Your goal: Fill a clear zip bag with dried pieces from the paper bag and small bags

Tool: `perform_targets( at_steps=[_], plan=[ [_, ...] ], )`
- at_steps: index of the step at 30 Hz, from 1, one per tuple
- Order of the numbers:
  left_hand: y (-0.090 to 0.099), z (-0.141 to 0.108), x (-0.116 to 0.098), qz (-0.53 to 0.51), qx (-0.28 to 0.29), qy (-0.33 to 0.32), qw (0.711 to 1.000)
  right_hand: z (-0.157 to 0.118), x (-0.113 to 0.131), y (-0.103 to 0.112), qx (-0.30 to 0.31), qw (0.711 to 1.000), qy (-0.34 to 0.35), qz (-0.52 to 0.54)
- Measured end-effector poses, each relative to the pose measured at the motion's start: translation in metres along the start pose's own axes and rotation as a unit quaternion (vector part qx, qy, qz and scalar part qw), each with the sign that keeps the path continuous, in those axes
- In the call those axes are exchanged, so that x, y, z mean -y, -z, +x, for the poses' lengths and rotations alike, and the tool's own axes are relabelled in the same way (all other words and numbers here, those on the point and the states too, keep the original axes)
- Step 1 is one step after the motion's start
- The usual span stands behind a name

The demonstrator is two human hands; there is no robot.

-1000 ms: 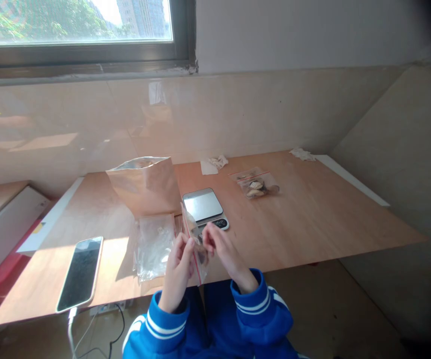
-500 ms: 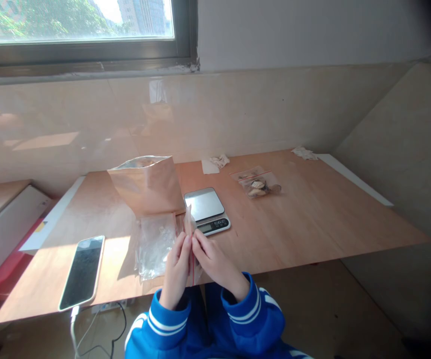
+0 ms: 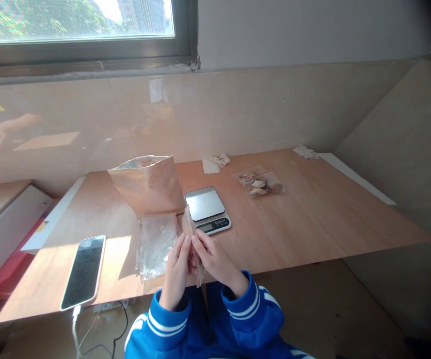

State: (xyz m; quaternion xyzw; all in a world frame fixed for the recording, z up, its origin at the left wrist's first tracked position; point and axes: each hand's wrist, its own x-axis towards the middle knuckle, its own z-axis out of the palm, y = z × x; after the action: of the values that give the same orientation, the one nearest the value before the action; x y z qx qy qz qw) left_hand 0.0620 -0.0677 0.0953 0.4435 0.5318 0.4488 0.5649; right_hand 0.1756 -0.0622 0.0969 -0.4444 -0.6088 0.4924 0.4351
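A person in blue, white-striped cuffs works a small clear plastic bag (image 3: 186,219) at the near edge of a wooden table (image 3: 305,219), left hand (image 3: 178,264) and right hand (image 3: 213,257) meeting over it. The left hand pinches the film between thumb and curled fingers; the right, its tip close beside the other thumb, appears to pinch the same edge. The bag looks light, thin and limp, likely slick under bare skin and apt to crumple rather than break; its reddish edge strip seems the firmest place to grip, with a thumb and forefinger on each side. How much it contains cannot be told behind the fingers. The bag stands on edge between the two hands, its upper end poking out beyond the fingertips toward the far side, its lower end showing just below the right hand's fingers. Just beyond and to the right is a kitchen scale (image 3: 205,204); to the left lie flat clear bags (image 3: 156,247), with an open brown pouch (image 3: 148,192) upright behind them.
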Motion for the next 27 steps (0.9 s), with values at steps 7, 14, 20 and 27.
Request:
perform_targets(
  at_steps=[7, 14, 20, 27],
  plan=[
    [0.002, 0.000, 0.001, 0.013, 0.022, -0.023, 0.999, -0.001, -0.004, 0.001, 0.004, 1.000, -0.005, -0.028],
    [0.002, -0.001, 0.005, 0.105, -0.020, -0.084, 0.991, 0.001, -0.004, -0.003, -0.043, 0.996, -0.009, -0.077],
    [0.021, -0.002, 0.002, 0.174, -0.130, -0.115, 0.969, 0.004, -0.019, 0.020, -0.158, 0.983, -0.002, -0.091],
    [0.037, -0.001, 0.003, 0.163, -0.123, -0.114, 0.972, 0.000, -0.021, 0.039, -0.217, 0.976, 0.030, 0.013]
  ],
)
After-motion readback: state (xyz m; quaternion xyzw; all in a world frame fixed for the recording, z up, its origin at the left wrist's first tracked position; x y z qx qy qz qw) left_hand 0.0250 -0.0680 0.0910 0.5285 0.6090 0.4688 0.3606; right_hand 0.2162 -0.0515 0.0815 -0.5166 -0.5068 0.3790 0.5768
